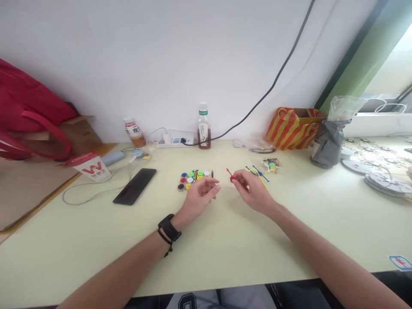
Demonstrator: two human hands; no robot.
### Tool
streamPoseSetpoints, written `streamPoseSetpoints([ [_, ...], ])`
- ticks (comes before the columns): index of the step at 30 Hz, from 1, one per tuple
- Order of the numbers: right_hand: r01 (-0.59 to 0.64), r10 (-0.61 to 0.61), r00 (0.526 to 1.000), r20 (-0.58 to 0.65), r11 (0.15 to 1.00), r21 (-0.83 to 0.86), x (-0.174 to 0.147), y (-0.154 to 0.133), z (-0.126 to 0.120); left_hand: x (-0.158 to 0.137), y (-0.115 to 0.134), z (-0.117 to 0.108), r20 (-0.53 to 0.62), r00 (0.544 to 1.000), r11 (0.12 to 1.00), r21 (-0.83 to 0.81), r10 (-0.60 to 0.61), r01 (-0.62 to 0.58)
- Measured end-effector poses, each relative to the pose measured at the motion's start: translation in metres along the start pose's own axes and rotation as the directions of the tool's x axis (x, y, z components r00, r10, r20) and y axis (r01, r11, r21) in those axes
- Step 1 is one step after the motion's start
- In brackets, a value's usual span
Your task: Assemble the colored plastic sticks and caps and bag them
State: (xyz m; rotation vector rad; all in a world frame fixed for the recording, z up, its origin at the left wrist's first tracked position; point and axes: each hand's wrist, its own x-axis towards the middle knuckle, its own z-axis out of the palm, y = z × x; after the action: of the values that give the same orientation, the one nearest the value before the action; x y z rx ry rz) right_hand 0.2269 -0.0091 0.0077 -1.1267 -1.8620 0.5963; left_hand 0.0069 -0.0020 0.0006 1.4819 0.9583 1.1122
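Between the thumb and fingers of my right hand (252, 189) is a red arrow spinner (229, 172), its tip pointing up and left and a round red part at its base. My left hand (200, 195) hovers with curved fingers, thumb apart from them, and I see nothing held in it. Behind and beside it lies a cluster of small round coloured discs (182, 187) with several thin coloured pieces among them; my left hand covers part of these. Just beyond my right hand, loose blue, yellow, black and green arrows (262, 175) lie on the table, partly hidden by it.
A black phone (135, 186) lies left of the discs. Along the wall stand a tea bottle (204, 128), another bottle (134, 134), a power strip (175, 140) and a striped bag (291, 131). A small bag of coloured parts (272, 165) and a grey bag (327, 143) are to the right.
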Motion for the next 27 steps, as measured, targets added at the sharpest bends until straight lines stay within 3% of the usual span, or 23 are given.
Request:
streamPoseSetpoints([
  [3,0.039,-0.055,0.993,-0.105,0.988,-0.151,0.002,0.005,-0.006,0.001,0.003,0.000,0.004,1.000,1.000,-0.002,-0.018,0.018],
  [5,0.038,-0.057,0.994,-0.092,0.980,-0.194,0.002,0.009,-0.010,0.000,0.004,0.000,0.009,1.000,1.000,0.003,-0.018,0.018],
  [7,0.031,-0.016,0.998,0.064,0.967,-0.252,0.003,0.013,-0.014,0.000,0.004,0.000,0.010,1.000,1.000,0.009,-0.025,0.024],
  [9,0.029,0.056,0.968,0.245,0.944,-0.328,0.002,0.016,-0.015,0.000,0.003,0.000,0.008,1.000,0.999,0.018,-0.029,0.029],
  [11,0.030,0.106,0.941,0.320,0.919,-0.392,0.000,0.018,-0.015,0.000,0.003,0.000,0.013,0.999,0.999,0.033,-0.031,0.031],
  [16,0.074,0.055,0.970,0.235,0.858,-0.508,0.000,0.020,-0.012,0.000,0.003,-0.001,0.021,1.000,0.998,0.059,-0.001,0.000],
  [19,0.024,-0.002,0.999,0.039,0.808,-0.588,0.005,0.028,-0.017,0.001,0.002,-0.001,0.018,1.000,0.998,0.058,0.019,-0.020],
  [22,-0.079,0.001,0.993,-0.116,0.740,-0.668,0.008,0.041,-0.027,0.001,0.000,-0.001,0.027,0.999,0.999,0.042,0.032,-0.033],
  [24,-0.113,0.052,0.993,-0.108,0.704,-0.701,0.009,0.048,-0.032,0.001,-0.001,-0.001,0.033,0.999,0.999,0.041,0.031,-0.032],
  [27,-0.084,0.117,0.993,-0.002,0.704,-0.705,0.007,0.050,-0.031,-0.001,-0.003,0.000,0.047,0.998,0.997,0.071,0.037,-0.040],
])
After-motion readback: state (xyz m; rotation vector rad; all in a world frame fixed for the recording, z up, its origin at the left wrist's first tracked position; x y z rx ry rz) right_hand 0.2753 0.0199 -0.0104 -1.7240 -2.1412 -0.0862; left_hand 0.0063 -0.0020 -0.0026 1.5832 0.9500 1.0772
